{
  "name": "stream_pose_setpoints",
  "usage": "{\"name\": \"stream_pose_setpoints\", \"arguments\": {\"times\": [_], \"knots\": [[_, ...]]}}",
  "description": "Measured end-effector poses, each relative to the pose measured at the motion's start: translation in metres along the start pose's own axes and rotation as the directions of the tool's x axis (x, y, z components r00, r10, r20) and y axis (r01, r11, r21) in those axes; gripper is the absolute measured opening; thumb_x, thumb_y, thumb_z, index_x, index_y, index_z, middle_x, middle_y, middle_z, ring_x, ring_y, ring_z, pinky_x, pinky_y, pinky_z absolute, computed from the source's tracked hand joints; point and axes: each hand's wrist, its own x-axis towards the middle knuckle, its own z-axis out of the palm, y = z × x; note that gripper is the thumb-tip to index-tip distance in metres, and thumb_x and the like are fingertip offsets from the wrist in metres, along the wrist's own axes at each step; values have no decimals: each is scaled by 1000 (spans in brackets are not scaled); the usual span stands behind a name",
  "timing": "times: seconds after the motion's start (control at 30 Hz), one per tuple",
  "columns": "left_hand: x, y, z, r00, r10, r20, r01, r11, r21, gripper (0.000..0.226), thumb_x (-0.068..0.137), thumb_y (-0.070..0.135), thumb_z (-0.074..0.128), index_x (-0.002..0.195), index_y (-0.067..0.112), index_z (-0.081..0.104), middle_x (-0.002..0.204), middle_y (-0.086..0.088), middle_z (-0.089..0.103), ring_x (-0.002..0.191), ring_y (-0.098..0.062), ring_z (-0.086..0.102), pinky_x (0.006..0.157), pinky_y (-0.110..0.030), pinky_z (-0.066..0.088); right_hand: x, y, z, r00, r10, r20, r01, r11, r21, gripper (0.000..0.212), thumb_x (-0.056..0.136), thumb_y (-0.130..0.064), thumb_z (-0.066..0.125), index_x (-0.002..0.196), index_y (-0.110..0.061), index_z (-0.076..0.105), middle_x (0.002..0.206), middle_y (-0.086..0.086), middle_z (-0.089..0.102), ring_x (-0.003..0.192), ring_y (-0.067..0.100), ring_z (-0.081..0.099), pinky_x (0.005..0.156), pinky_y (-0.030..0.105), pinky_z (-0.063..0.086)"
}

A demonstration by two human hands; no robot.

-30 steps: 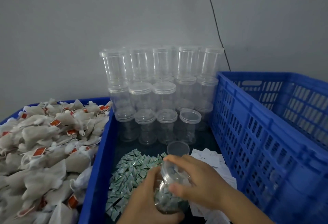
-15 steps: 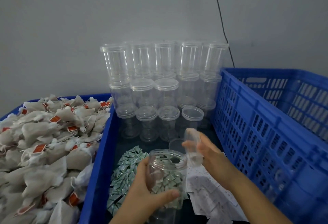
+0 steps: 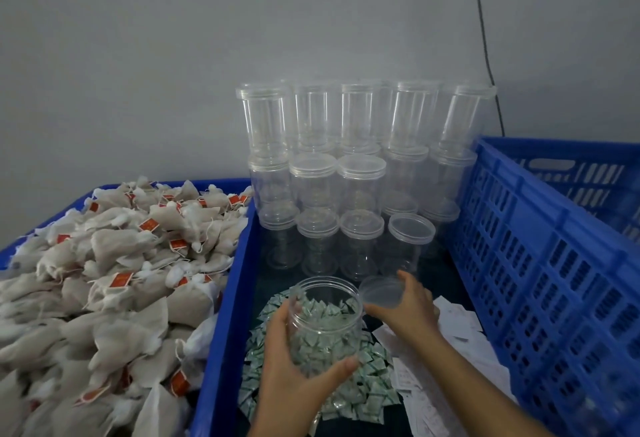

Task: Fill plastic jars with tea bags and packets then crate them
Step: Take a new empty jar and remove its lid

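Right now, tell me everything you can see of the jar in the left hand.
The jar is clear plastic, round, wide-mouthed and lidless, standing roughly upright above the green packets. Whether it rests on them is unclear. It looks empty; the packets show through it. The left hand grips its lower wall. The right hand holds its lid beside the rim.

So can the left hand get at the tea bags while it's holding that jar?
Probably not yet: the left hand grips the open jar. The tea bags lie uncovered just beside it, so once freed the way looks clear.
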Motion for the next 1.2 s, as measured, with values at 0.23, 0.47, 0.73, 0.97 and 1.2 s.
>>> {"name": "stream_pose_setpoints", "arguments": {"times": [0.23,0.47,0.73,0.97,1.2], "knots": [[1,-8,2,1000,-2,-26,3,999,36,107,43,29,95,131,49,38,124,28,47,112,5,52,84,-16,52,8,10,1,997,36,66,-29,994,-105,117,67,-68,79,157,-24,19,158,4,34,143,29,31,112,46,27],[-4,-3,4,1000,15,-17,-15,999,43,102,49,21,94,132,43,38,116,36,48,107,16,49,77,-9,50,-16,-14,-21,984,-140,110,145,989,-38,96,83,-58,72,157,-26,20,161,3,27,146,26,27,113,43,29],[-22,18,2,994,-21,-110,41,983,179,99,46,44,91,127,47,34,118,28,50,105,20,48,79,-6,48,-98,-43,-36,744,-534,402,246,778,578,94,53,-77,81,133,-60,35,138,-30,48,123,-10,52,96,18,49],[-44,53,-27,989,-41,139,-35,864,502,106,57,37,87,142,40,23,138,18,39,127,1,41,107,-27,38,-133,-42,-14,715,-595,366,249,707,663,87,41,-60,95,117,-63,52,126,-22,63,119,4,61,95,25,52],[-29,112,-98,992,64,108,-126,494,860,53,89,31,61,136,40,40,123,28,48,104,15,45,87,-5,34,-165,-28,28,726,-583,366,200,688,698,93,46,-49,96,119,-73,43,120,-31,58,117,-8,56,83,7,50]]}}
